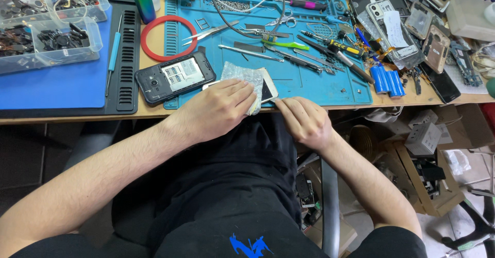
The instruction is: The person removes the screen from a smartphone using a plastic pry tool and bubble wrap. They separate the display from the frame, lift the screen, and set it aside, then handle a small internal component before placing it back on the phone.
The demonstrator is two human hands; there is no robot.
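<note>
A dark-clothed lap [227, 196] fills the foreground, two bare forearms reaching up from it to the front edge of a crowded repair bench [77, 114]. The left hand [219, 108] lies curled, palm down, over a white-framed phone [267, 89], pinning it through a crumpled grey cloth [241, 73] at the near edge of the blue work mat [309, 85]. The phone's long axis runs up and slightly left, away from the person; only its right side shows past the fingers, and which end faces which way cannot be told.

The right hand [305, 120] sits just beside the phone's lower right corner, fingers closed in a pinch — apparently on a thin tool whose tip meets that corner, though the tool itself is too small to make out. The phone therefore lies to the upper left of the right hand and directly beneath the left, which is the nearer of the two.

Just left of the held phone rests a black phone with its back opened [175, 76], long axis roughly left to right. Beyond it lie a red ring [150, 28], tweezers [209, 32] and screwdrivers [337, 49] scattered over the mat — with a cluster of blue cylindrical cells [388, 79] at the mat's right edge and clear plastic parts bins [49, 57] far left.
</note>
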